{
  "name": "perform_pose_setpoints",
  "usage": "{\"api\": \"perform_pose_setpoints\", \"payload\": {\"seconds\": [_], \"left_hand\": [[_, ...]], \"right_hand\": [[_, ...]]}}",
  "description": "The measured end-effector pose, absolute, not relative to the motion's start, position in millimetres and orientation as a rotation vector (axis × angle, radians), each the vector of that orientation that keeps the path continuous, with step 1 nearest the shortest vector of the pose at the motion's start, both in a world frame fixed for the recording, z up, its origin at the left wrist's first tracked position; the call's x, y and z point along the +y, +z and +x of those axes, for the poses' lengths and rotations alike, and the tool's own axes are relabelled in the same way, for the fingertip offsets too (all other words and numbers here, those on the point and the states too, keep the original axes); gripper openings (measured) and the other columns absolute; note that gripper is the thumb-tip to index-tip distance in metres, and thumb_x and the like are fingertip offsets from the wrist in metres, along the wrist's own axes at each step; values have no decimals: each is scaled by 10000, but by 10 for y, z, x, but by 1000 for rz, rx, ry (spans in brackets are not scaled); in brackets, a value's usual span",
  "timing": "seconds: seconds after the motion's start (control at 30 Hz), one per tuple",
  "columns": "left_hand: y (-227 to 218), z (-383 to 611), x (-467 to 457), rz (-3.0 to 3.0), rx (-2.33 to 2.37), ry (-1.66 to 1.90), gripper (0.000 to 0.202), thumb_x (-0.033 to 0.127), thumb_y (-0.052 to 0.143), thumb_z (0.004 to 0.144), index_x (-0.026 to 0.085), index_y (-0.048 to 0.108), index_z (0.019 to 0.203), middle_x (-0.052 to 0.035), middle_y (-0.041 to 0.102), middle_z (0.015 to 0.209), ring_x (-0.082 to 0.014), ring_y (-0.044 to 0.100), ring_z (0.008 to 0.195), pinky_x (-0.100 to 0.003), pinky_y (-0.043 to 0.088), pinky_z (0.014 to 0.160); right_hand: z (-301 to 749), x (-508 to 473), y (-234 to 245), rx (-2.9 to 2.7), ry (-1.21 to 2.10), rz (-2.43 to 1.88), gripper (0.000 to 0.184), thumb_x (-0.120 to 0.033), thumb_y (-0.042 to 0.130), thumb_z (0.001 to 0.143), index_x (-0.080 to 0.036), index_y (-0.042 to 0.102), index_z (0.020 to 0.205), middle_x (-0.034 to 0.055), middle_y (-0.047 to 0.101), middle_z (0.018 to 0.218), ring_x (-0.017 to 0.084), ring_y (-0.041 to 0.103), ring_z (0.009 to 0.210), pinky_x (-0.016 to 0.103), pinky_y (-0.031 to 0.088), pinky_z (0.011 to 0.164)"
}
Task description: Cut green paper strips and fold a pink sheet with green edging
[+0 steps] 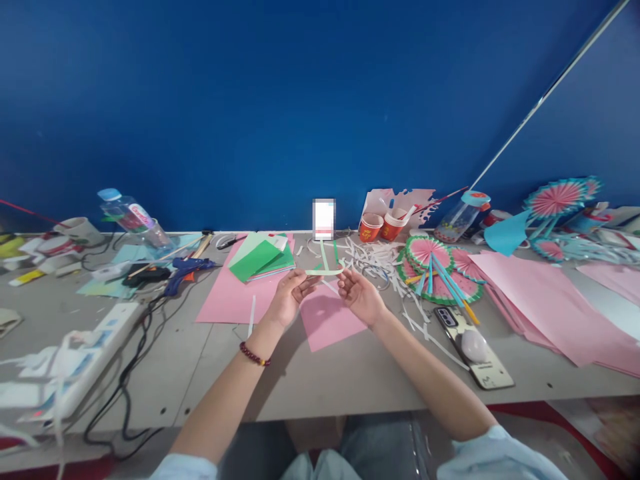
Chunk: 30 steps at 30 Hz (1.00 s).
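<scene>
Between my two hands a pale green paper strip [326, 272] stretches level above the table. My left hand [293, 297] pinches its left end; a bead bracelet circles that wrist. The strip curls up at its right end, where the fingers of my right hand [361, 297] are closed on it. Another pale strip rises from its middle; I cannot tell whether the two are joined. Below the hands lies a pink paper sheet [330, 320]. Green paper sheets [257, 260] are stacked just beyond my left hand, on a larger pink sheet [225, 297].
To the right are paper scraps [373, 257], red paper cups [371, 227], watermelon-patterned paper fans [430, 257] and a phone [493, 367]. On the left are a blue glue gun [187, 272], a power strip [100, 360], black cables [125, 373] and a tilted plastic bottle [135, 217].
</scene>
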<state>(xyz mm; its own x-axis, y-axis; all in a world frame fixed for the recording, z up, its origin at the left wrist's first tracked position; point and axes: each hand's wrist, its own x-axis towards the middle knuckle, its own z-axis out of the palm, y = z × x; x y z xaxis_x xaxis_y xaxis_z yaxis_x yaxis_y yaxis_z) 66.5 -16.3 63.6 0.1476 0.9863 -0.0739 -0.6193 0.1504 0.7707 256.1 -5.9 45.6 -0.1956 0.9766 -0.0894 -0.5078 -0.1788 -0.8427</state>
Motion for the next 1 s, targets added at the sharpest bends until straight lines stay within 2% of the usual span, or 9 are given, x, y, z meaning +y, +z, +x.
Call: {"api": "perform_pose_setpoints", "payload": {"seconds": [0.17,0.37,0.5,0.57,0.67,0.73,0.83,1.0], "left_hand": [[622,695,-177,733,688,1240,202,250,730,662,168,560,733,-40,707,792,-234,682,926,-249,511,689],[624,707,-200,838,745,1164,163,253,712,668,173,584,729,-41,709,770,-221,685,888,-269,503,730],[655,655,-215,1037,668,1038,91,245,620,695,155,631,693,-93,702,887,-211,661,849,-295,489,739],[675,639,-225,1204,641,978,154,244,558,713,140,641,633,-105,685,867,-202,634,816,-299,472,738],[685,669,-244,1343,765,1013,185,260,564,740,142,634,616,-58,635,719,-162,574,715,-273,440,692],[673,716,-256,1332,874,1073,162,299,619,751,148,653,705,-27,609,694,-135,535,671,-253,425,657],[638,780,-273,1317,890,1118,215,362,670,752,160,688,824,-44,636,824,-137,545,725,-256,439,680],[595,800,-289,1321,823,1226,187,356,720,722,182,733,792,-62,628,933,-174,572,872,-286,463,771]], "right_hand": [[2609,2,435,-700,1593,-783,190,-366,603,810,-213,658,909,-5,650,722,107,573,587,235,517,569],[2651,55,415,-566,1613,-759,120,-320,660,768,-204,633,773,-33,599,623,88,515,507,216,484,499],[2671,58,460,-408,1634,-770,113,-277,705,712,-195,627,719,-39,596,611,72,484,478,196,438,454],[2663,34,491,-402,1637,-800,135,-280,728,682,-191,630,709,-39,594,600,72,484,478,192,425,448],[2620,-38,520,-532,1669,-784,190,-309,762,641,-185,620,659,-48,563,552,64,464,464,186,405,450],[2571,-101,519,-671,1703,-765,221,-331,782,620,-180,624,652,-48,565,547,57,462,461,182,399,462],[2483,-198,499,-899,1717,-781,251,-376,784,620,-173,643,666,-34,582,543,62,477,461,189,384,464],[2378,-307,518,-1197,1462,-847,274,-437,714,695,-171,652,677,-25,578,533,70,467,459,210,383,475]]}}
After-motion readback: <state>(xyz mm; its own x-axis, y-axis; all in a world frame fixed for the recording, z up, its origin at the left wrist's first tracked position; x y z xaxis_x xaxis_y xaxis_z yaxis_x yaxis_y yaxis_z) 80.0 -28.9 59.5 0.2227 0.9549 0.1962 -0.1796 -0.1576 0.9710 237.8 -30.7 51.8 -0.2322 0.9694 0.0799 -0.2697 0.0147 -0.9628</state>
